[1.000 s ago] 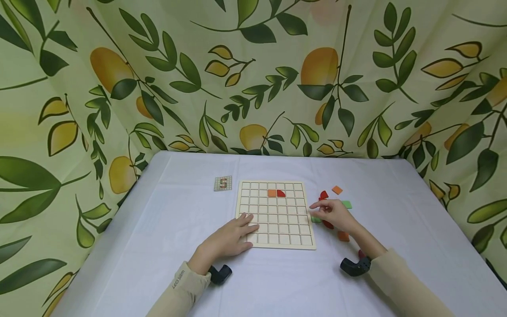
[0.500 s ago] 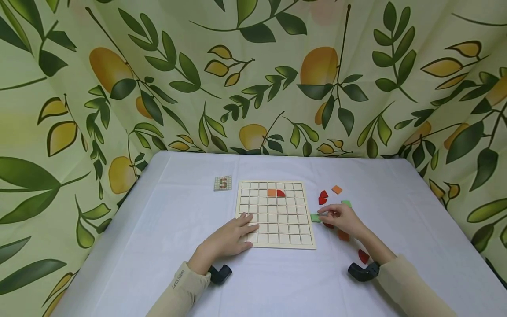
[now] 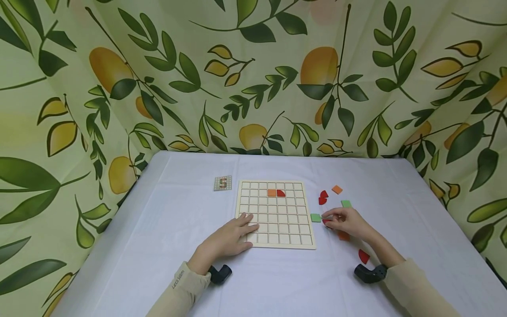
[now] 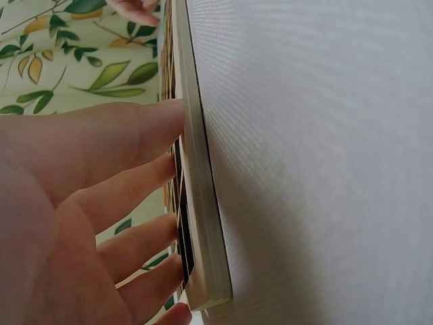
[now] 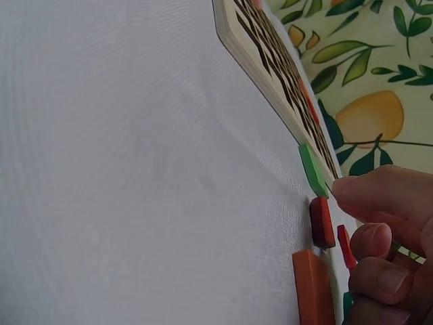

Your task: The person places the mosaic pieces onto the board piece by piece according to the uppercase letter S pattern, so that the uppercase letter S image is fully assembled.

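My left hand [image 3: 231, 235] rests on the lower left part of a pale wooden grid board [image 3: 277, 247], fingers spread over its squares. In the left wrist view its thumb [image 4: 155, 125] lies along the board's edge. An orange square [image 3: 272, 193] and a red quarter-round piece [image 3: 281, 193] lie side by side in the grid. Beyond the board's right edge, my right hand [image 3: 348, 221] hovers with bent fingers over a red rounded tile [image 5: 323, 222]. Nothing shows between its fingers. A green square [image 3: 315, 218] lies just left of its fingertips, touching the board's side.
Two red pieces [image 3: 323, 197], an orange square [image 3: 337, 189] and another green square [image 3: 346, 204] lie behind the right hand. Nearer are an orange tile [image 5: 313, 288] and a red quarter-round [image 3: 363, 256]. A small pattern card [image 3: 223, 183] lies left of the board.
My right hand has drawn back to the right and slightly down, from the board's edge to over the red tile, uncovering the green square and red pieces. The left hand stays put.
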`<state>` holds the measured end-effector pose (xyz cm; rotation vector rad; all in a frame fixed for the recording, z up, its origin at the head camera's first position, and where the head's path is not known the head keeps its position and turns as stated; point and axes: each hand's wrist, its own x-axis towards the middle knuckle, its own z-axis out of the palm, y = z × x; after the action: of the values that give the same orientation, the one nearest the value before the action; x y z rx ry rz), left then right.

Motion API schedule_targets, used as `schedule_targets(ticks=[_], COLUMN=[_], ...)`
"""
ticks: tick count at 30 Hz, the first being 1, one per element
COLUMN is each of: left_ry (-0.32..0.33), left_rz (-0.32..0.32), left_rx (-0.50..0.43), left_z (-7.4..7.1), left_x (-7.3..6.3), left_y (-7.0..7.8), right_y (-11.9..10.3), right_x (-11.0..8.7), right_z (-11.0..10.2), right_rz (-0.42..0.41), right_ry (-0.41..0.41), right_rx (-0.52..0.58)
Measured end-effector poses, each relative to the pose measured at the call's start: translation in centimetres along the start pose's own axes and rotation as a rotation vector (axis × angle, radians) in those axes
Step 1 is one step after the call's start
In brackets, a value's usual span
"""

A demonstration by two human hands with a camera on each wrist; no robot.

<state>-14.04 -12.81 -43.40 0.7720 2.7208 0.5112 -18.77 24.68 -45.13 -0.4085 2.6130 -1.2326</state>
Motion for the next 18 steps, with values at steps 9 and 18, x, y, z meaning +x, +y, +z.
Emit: schedule_targets(ticks=[9,18], left_ry=[0.000,0.017], left_rz=[-0.007,0.024], left_rx=[-0.011,0.000], left_z=[0.01,-0.10], left_x=[0.05,-0.30], left_y=[0.01,0.18], right_y=[0.62,0.81], right_x=[-0.48,-0.69], right_z=[-0.64,-0.50], right_rz=[0.053,0.068], right_ry=[-0.045,-0.009], right_rx=[-0.029,-0.057])
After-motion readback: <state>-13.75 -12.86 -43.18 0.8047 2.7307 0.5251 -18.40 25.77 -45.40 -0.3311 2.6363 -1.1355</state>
